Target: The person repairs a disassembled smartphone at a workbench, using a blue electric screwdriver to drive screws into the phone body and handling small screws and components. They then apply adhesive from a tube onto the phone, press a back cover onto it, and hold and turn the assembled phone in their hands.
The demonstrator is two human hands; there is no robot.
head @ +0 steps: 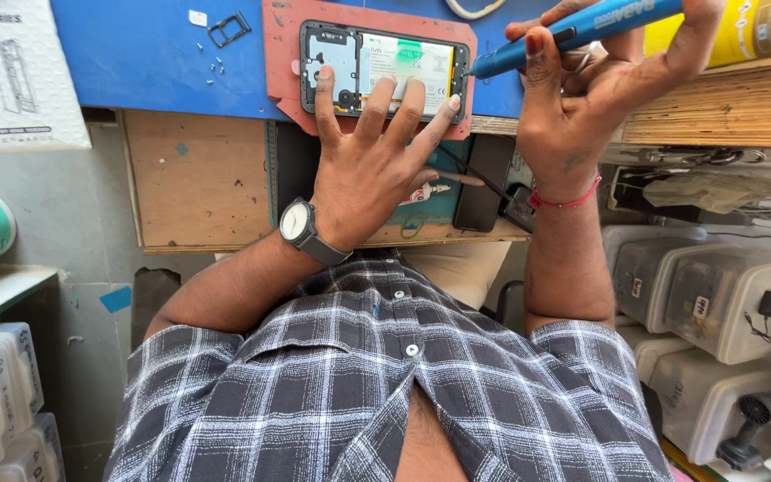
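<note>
**Opened phone held flat on a repair pad while a powered screwdriver works at its right edge.**

The left hand [377, 147] lies palm-down with fingers spread, their tips pressing the opened phone [384, 70], which sits back-off on a reddish pad [280, 54] laid on a blue mat [145, 58] at the far side of the workbench. The right hand [595, 76] is closed around a blue electric screwdriver [573, 29], whose tip touches the phone's right edge near the upper corner. Loose screws [216, 64] and a small black tray frame [228, 29] lie on the mat, left of the pad. The step in hand appears to be driving or removing a screw in the frame; the next move likely calls for keeping the tip square in the screw head while the left fingers stop the phone sliding.
</note>
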